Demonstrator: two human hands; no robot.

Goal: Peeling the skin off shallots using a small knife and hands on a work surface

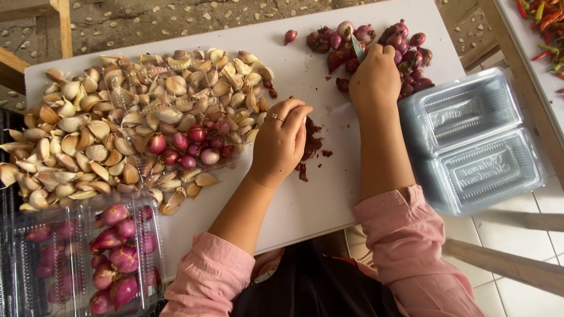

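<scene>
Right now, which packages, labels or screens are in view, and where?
Empty clear plastic clamshell tray: right of the white board, lying open, two rectangular halves with embossed lettering.
Clear plastic clamshell tray of peeled pink shallots: bottom left, lying open, below the heap of garlic cloves.
No printed labels, signs or screens visible.

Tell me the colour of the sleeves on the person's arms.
Pink, both sleeves pushed up the forearms; the head view shows them best, at the bottom edge.

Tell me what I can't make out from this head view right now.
- Whatever the left hand covers: hidden by its curled fingers.
- Right hand fingertips and grip: buried in the shallot pile.
- Chillies: cut off by the top-right edge.
- Packed shallots: blurred behind the clear lid.
</scene>
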